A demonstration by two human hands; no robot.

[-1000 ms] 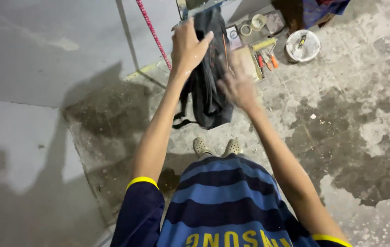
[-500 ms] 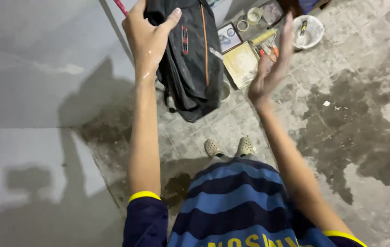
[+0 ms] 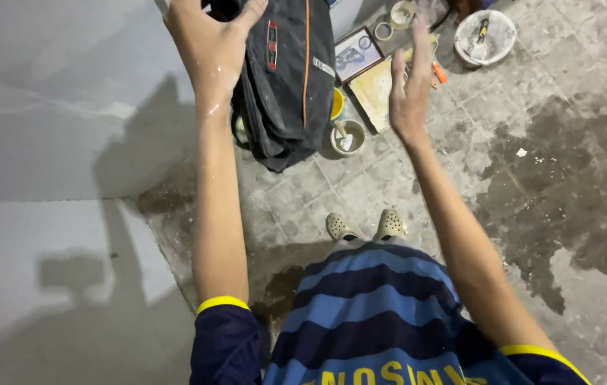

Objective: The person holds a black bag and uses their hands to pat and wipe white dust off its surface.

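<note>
A black bag (image 3: pixel 286 78) with an orange stripe hangs down against the wall's edge; its top runs out of the picture. My left hand (image 3: pixel 209 44) is raised at the bag's upper left. Its thumb is spread and rests on the fabric, and the fingertips are cut off by the frame's top. My right hand (image 3: pixel 409 89) is raised to the right of the bag, fingers straight and apart, holding nothing and not touching it. Both forearms are speckled with white.
A grey plastered wall (image 3: pixel 54 142) fills the left. On the stained tile floor (image 3: pixel 531 178) below the bag stand a small tub of white paste (image 3: pixel 350 137), a yellow cup (image 3: pixel 337 105), a framed picture (image 3: pixel 358 54), tape rolls (image 3: pixel 383 31) and a white bucket with tools (image 3: pixel 485 37). My feet in pale clogs (image 3: pixel 364 227) stand below.
My right hand has come off the bag and moved to the right with its fingers spread. My left hand has slid to the bag's left edge. The bag now fills more of the view.
</note>
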